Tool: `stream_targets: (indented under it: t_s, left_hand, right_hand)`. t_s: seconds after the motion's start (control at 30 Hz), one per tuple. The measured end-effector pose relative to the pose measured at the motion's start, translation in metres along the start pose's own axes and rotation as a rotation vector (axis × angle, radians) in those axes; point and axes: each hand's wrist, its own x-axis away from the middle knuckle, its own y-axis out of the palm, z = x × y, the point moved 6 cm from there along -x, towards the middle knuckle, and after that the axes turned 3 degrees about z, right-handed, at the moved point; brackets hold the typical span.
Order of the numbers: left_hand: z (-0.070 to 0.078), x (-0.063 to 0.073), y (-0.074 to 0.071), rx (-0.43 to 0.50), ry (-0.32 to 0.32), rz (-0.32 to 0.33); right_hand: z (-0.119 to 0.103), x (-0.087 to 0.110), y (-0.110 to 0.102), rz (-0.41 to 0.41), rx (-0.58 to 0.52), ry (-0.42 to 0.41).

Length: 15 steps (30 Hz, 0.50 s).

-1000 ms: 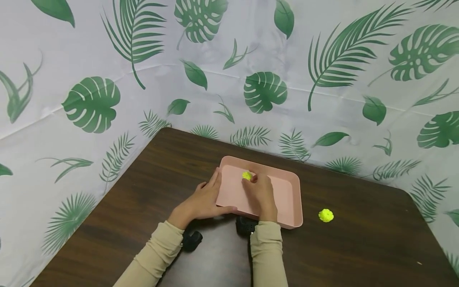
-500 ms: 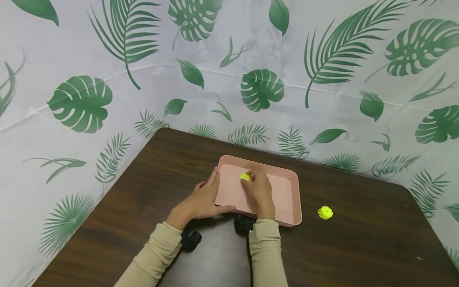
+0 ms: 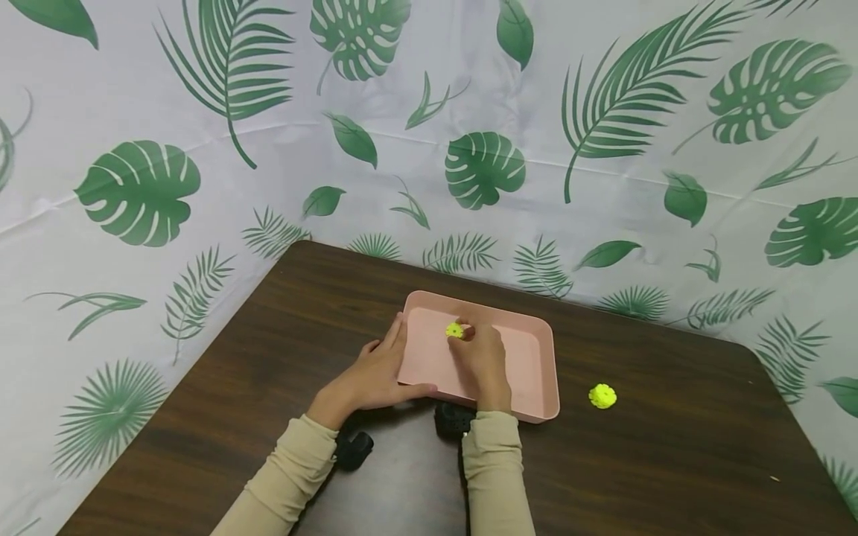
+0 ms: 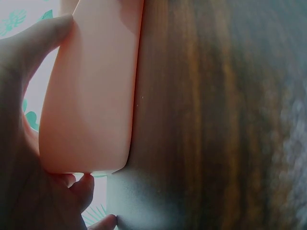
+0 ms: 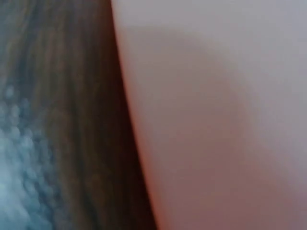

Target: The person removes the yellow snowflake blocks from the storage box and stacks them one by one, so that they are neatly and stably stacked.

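Note:
A shallow pink tray (image 3: 536, 365) stands on the dark wooden table. Over its inside, my right hand (image 3: 484, 361) pinches a small neon-yellow flower-shaped piece (image 3: 454, 330) between thumb and fingertips. Its scalloped face with a dark middle shows. At the tray's front left corner lies my left hand (image 3: 375, 376), fingers straight along the left side and thumb along the front wall. In the left wrist view the thumb (image 4: 53, 31) touches the tray's wall (image 4: 96, 96). The right wrist view has only the blurred tray wall (image 5: 192, 120), with hand and flower out of sight.
A second yellow flower-shaped piece (image 3: 602, 396) lies on the table (image 3: 670, 447) to the right of the tray. Black wrist-worn devices (image 3: 454, 419) sit under both wrists. A white leaf-print cloth (image 3: 402, 164) hangs behind the table.
The yellow piece in my right hand has turned slightly, so its face and dark middle show more. Both hands keep their places at the tray; the head view has shifted a little.

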Motion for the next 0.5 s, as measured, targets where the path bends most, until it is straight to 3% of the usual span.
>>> stream_targets:
  t_s: [0.5]
  left_hand:
    - [-0.0007, 0.0004, 0.0009, 0.002, -0.003, -0.006]
  right_hand:
    - [0.0013, -0.0005, -0.0015, -0.030, -0.023, -0.016]
